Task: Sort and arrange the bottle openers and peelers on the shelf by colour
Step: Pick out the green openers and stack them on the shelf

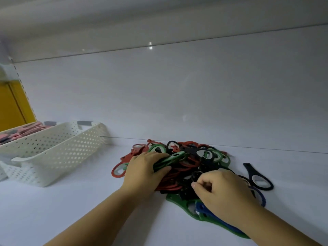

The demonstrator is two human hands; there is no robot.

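Our left hand (144, 168) sits at centre frame, fingers curled shut around a small bundle of green openers (170, 159) lifted off the mixed pile (188, 167). Our right hand (221, 190), lower right of centre, is pinched in on black pieces at the pile's near edge; whether it actually holds one, we cannot tell. The pile lies on the white shelf (88, 210), reds, greens and blacks interlocked, with blue openers (213, 215) and a green one under the right wrist, and one dark opener (257, 178) lying apart at right. A white perforated basket (58, 153) stands at left, well apart from the pile. Our judgement: keep the green bundle squared in the left, tease loops free one at a time with the right, since the rings likely snag and drag neighbours along. Start a clear spot per colour beside the pile.
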